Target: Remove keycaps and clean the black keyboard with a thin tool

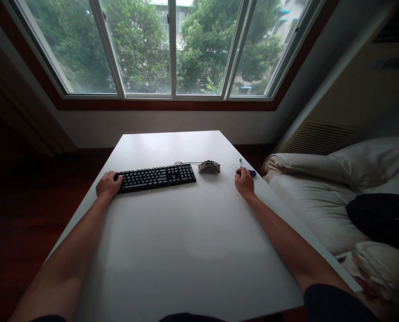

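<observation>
A black full-size keyboard [157,176] lies on the white table [186,241], slightly slanted. My left hand [108,184] is closed around its left end, thumb over the top edge. Near the table's right edge, my right hand [244,181] is closed, fingers pinched on a small tool with a thin pale wire loop [233,167] sticking out; most of it is hidden by the fingers. Just beyond that hand lies a small dark purple item [252,173], partly covered. A thin piece with a dark round tip [240,160] shows above the knuckles.
A crumpled grey cloth [209,167] sits right of the keyboard, beside a thin black cable [186,163]. A cream sofa [307,201] with a black bag-like object [380,219] stands along the table's right side. Behind the table are a wall and window [172,58].
</observation>
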### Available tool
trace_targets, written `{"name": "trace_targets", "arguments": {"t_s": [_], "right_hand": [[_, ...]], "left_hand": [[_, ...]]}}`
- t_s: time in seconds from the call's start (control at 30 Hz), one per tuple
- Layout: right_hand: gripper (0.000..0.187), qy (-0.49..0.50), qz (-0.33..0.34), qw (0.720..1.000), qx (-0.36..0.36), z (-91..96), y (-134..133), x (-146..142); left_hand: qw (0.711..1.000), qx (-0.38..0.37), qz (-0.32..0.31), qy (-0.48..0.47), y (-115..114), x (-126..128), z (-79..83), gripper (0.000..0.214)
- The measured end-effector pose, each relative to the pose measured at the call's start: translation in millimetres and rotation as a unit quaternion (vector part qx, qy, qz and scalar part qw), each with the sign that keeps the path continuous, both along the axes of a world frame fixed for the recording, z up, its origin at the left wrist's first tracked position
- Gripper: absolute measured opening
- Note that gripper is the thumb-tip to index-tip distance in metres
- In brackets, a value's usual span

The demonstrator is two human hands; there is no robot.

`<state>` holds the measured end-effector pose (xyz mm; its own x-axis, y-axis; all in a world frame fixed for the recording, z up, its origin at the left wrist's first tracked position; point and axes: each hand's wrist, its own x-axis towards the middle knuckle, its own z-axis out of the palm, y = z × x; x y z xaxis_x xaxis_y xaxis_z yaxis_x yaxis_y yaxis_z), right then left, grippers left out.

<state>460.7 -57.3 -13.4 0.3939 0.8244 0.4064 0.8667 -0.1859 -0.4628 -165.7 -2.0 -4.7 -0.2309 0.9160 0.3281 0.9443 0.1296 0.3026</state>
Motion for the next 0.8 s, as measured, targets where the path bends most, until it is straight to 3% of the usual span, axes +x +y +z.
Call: {"name": "trace_targets", "arguments": {"t_s": [0.17,0.3,0.4,0.5,0.63,0.7,0.8], "right_hand": [[0.041,-0.013,-0.136,0.99,-0.045,9.6,33,54],[0.053,-0.047,-0.153,0.975,-0.153,3.1,55,61],[0.042,-0.098,-0.103,0.97,-0.199,-0.2,70,48],[0.036,-0.063,-0.066,0.969,-0.229,4.1,81,30],[0.04,0.022,-0.079,0.989,-0.123,10.7,87,0],[0.04,0.038,-0.046,0.996,-0.072,11.7,88,-18],[0.042,0.054,0.035,0.996,-0.06,14.1,91,-44]], "left_hand": [[0.996,0.069,0.04,-0.029,-7,4,-2.3,0.037],[0.992,0.115,0.038,-0.041,-10,2,-6.2,0.033],[0.99,0.142,-0.004,-0.022,-14,7,-8.7,0.032],[0.988,0.134,-0.072,0.007,-17,20,-10.9,0.031],[0.978,0.114,-0.173,0.032,-17,38,-14.1,0.034],[0.978,0.109,-0.176,0.024,-17,45,-15.6,0.036],[0.98,0.102,-0.169,0.023,-20,51,-16.5,0.038]]}}
